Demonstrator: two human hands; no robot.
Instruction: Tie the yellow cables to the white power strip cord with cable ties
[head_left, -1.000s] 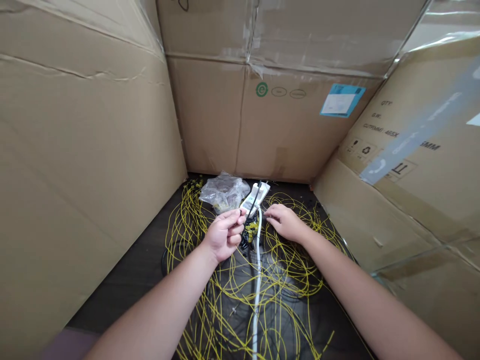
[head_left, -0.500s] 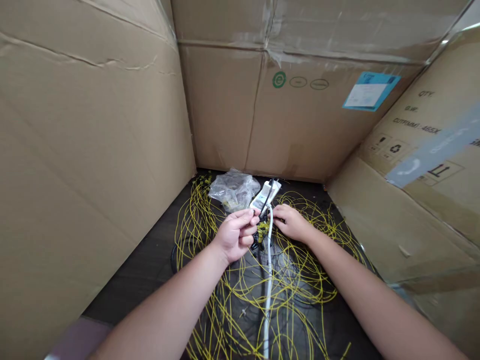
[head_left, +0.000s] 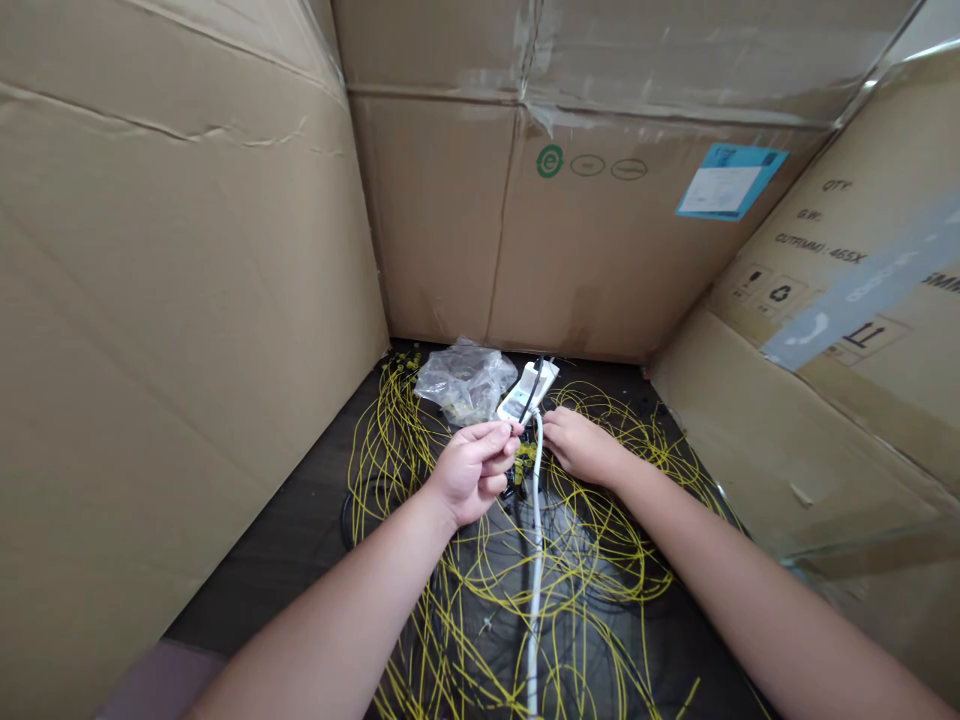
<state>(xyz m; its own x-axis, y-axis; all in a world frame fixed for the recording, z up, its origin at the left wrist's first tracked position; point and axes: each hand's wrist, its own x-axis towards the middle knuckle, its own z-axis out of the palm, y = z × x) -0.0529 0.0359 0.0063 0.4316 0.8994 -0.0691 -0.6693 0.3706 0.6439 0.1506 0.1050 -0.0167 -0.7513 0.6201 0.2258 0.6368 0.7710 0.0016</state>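
My left hand (head_left: 474,470) is closed, thumb pressed against the forefinger on a tiny dark piece that I cannot make out. Just to its right, my right hand (head_left: 583,445) has its fingers curled down near the floor; whatever they grip is hidden. Between the hands runs a thick white cable (head_left: 537,540), leading up to a white power strip (head_left: 510,404). A black cord (head_left: 534,385) lies across that strip. Beneath the hands are small yellow pieces (head_left: 526,458) and black ones. Thin yellow wires (head_left: 480,575) spread in loose tangles around both hands.
A crumpled clear plastic bag (head_left: 465,376) lies left of the strip. Large cardboard boxes wall in the dark floor (head_left: 300,500): one on the left (head_left: 187,300), one behind (head_left: 442,220), one on the right (head_left: 825,440).
The view has shifted slightly, moving the scene a little leftward. My right hand's fingertips have drawn a touch away from the white cable; my left hand keeps its pinch.
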